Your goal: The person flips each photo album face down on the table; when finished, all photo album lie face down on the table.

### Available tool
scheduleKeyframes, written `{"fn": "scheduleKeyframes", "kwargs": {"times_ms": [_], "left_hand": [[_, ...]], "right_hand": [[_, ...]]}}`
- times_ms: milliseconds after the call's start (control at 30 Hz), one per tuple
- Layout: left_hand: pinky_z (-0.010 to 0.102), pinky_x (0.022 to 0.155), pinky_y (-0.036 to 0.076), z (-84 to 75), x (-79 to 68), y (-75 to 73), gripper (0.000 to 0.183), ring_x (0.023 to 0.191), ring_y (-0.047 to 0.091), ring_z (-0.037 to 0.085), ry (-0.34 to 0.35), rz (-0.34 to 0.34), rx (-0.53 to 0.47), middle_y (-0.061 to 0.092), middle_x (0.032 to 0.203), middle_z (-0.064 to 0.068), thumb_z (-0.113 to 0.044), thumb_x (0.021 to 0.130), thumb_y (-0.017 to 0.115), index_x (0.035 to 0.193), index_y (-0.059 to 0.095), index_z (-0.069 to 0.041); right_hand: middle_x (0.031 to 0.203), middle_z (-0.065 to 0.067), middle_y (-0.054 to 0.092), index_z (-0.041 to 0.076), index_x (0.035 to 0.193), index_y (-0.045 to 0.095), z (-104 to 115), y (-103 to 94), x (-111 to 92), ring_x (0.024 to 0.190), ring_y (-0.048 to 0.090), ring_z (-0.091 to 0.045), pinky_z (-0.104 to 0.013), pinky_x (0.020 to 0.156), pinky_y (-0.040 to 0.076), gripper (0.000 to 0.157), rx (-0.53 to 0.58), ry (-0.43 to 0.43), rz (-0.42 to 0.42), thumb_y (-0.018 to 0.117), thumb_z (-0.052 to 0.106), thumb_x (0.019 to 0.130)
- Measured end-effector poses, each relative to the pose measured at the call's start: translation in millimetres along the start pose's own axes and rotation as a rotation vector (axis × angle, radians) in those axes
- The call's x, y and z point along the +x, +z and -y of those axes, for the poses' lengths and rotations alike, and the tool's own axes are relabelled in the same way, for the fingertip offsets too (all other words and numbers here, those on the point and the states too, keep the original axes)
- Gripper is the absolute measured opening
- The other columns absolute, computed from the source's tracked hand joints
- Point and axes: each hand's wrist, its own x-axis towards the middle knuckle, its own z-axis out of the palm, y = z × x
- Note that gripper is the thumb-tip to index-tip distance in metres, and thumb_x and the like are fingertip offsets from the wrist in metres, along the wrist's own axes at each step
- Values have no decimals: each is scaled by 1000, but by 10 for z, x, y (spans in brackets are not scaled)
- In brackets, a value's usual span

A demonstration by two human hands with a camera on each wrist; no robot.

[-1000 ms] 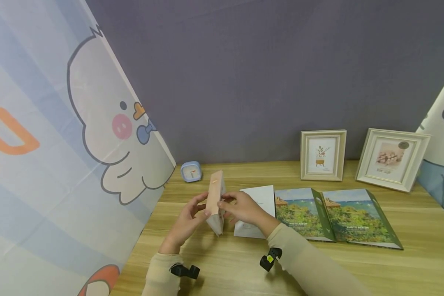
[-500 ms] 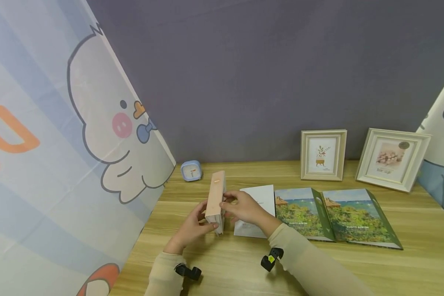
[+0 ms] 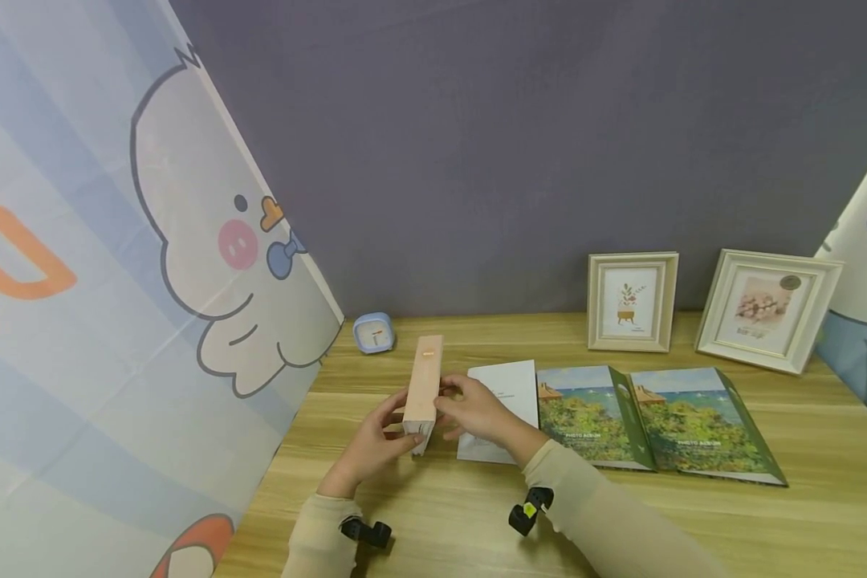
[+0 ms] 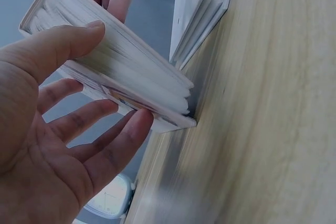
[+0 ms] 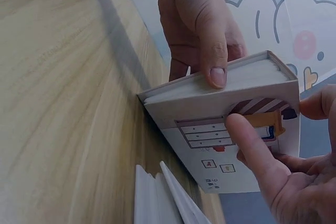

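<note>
A thick photo album (image 3: 423,381) with a pink spine stands on its page edges on the wooden table, spine up. My left hand (image 3: 372,441) holds its near end: in the left wrist view the thumb lies on the page ends (image 4: 118,61) and the fingers are along one cover. From the other side my right hand (image 3: 479,408) grips it near the spine, one finger on the illustrated cover (image 5: 210,150), which shows drawn drawers and striped shapes. Right beside it lies a white-covered album (image 3: 509,393).
Two green landscape photo albums (image 3: 581,417) lie to the right, overlapping at their edges. Two cream picture frames (image 3: 592,305) stand at the back right. A small blue alarm clock (image 3: 373,333) stands at the back left, beyond the pink album. A printed curtain (image 3: 209,449) borders the left table edge.
The pink album has swung from leaning to nearly upright, its spine shifting slightly right. My left thumb has moved from the spine down onto the near page ends.
</note>
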Motion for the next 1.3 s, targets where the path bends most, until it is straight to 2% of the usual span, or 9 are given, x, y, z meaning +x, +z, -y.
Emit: {"fn": "scheduleKeyframes", "kwargs": {"times_ms": [233,367,433,567,700,833,1100,1200,1300], "left_hand": [[41,97,58,26,-12,-26,80,130,55,41,6,4,20,41,161,10,-6,91,82,160,44,-20],[40,98,57,42,-16,-23,80,130,55,41,8,-5,29,42,161,6,-3,90,83,159,47,-23],[42,98,57,65,-17,-22,79,130,56,42,22,-13,36,43,161,8,-2,90,83,158,48,-22],[44,97,58,97,-16,-24,77,128,56,43,32,-23,34,45,159,9,-3,89,84,156,50,-20],[48,98,57,113,-16,-29,75,129,55,43,13,-32,34,47,157,11,-4,88,85,154,52,-20],[54,99,56,122,-22,-32,75,129,54,43,7,-40,53,48,155,14,-5,87,86,153,53,-18],[51,98,56,146,-30,-34,70,127,54,42,-21,-59,60,51,151,15,-7,88,85,151,56,-17],[50,97,56,144,-38,-38,70,127,53,41,-39,-67,54,52,150,13,-7,87,87,149,58,-19],[48,95,55,145,-45,-45,70,126,52,39,-42,-74,52,53,149,11,-6,85,88,148,60,-19]], "right_hand": [[134,-22,58,-8,150,45,-44,-10,-26,95,72,-27,-45,74,65,50,-28,-6,13,57,18,108],[129,-21,60,-8,147,49,-28,-13,-63,92,73,-27,-43,73,65,47,-26,-29,-13,60,12,106],[127,-21,60,-8,147,50,-23,-12,-78,91,74,-28,-42,72,65,48,-27,-44,-35,62,10,104],[125,-20,61,-8,148,49,-31,-16,-91,91,75,-27,-46,74,65,54,-33,-67,-82,69,8,100],[122,-18,61,-6,147,52,-44,-25,-100,91,75,-25,-53,76,63,56,-63,-88,-126,73,7,98],[119,-16,63,-3,145,56,-66,-43,-106,89,72,-23,-55,78,63,56,-93,-110,-161,77,8,94],[116,-13,66,-2,146,57,-122,-78,-97,93,68,-21,-35,70,61,64,-147,-115,-199,83,8,89],[115,-11,66,-2,147,56,-131,-80,-97,93,67,-21,-34,66,58,67,-189,-100,-202,84,8,87],[115,-11,65,-4,148,54,-139,-74,-86,95,67,-22,-34,67,59,69,-208,-84,-188,84,7,87]]}}
